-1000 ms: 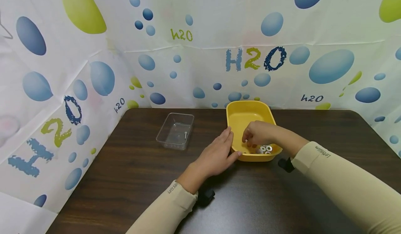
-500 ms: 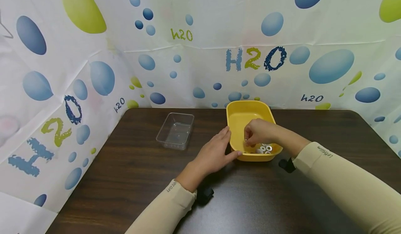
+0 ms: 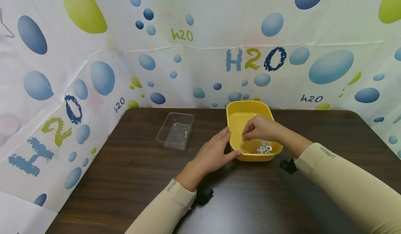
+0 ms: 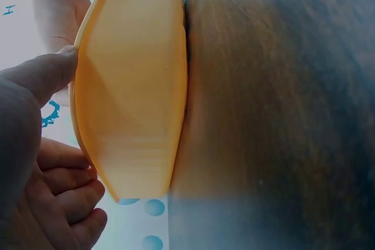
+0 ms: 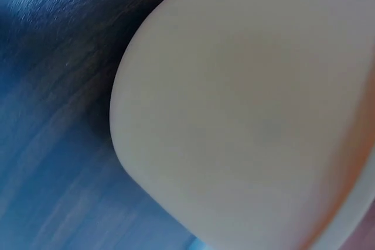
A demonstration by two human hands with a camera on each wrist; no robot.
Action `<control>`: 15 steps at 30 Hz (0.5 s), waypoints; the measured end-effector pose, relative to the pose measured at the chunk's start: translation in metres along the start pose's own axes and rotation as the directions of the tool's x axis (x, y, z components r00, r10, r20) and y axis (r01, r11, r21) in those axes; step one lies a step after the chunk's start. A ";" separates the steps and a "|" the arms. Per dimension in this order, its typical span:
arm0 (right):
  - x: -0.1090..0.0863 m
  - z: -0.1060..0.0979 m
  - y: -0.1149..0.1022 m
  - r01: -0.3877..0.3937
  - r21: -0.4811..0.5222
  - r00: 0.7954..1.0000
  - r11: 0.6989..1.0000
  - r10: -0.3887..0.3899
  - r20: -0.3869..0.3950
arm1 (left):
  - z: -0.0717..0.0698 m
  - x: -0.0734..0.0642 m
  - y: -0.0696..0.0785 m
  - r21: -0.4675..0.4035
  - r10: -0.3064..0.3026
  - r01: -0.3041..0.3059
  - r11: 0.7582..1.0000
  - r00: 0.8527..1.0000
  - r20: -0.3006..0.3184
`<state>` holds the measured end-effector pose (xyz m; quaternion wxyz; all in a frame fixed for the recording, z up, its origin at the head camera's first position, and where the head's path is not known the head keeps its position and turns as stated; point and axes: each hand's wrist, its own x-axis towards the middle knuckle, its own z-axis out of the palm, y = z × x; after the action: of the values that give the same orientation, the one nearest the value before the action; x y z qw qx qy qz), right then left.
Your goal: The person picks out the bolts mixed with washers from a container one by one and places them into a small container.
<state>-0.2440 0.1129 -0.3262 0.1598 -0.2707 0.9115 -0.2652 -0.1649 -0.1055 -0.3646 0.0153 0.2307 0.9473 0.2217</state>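
Two hands work apart at one tub: from this remote seat I see my right hand (image 3: 262,128) pinching a small metal piece (image 3: 242,135) at its fingertips, while my left hand (image 3: 213,153) lies with fingers fairly straight along the rim of the yellow plastic tub (image 3: 232,117), its thumb on the near rim. That piece sits inside the tub's outline, between the two hands; whether it touches the floor, I can't tell. To do this step well, I'd hold the pinch light but firm, lift straight up past the wall, and let the left hand brace the tub so it can't slide; a piece this small could easily slip. Its visible end pokes out leftward, toward my left hand; the fingers hide the rest, so its long axis is beyond me. The tub's own long axis runs away from the person. Flat metal washers (image 3: 268,148) lie on its floor, just nearer the person than my right hand. Beyond my left hand and well to its left, a clear plastic container (image 3: 170,127) stands on the dark wooden table (image 3: 134,164), holding a small screw (image 3: 186,135) near its right wall.
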 end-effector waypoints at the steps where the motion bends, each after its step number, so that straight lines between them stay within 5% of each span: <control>1: 0.000 0.000 0.000 -0.006 0.018 1.000 1.000 0.006 -0.011 | 0.000 0.000 0.000 -0.005 0.000 0.000 1.000 1.000 0.000; 15: 0.001 -0.002 -0.002 -0.076 0.209 0.993 0.975 0.092 -0.070 | -0.011 -0.003 -0.021 -0.111 -0.042 0.037 0.993 0.998 -0.040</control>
<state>-0.2452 0.1114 -0.3234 0.1620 -0.2030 0.8954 -0.3617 -0.1730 -0.1279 -0.3638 0.0124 0.2060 0.9381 0.2781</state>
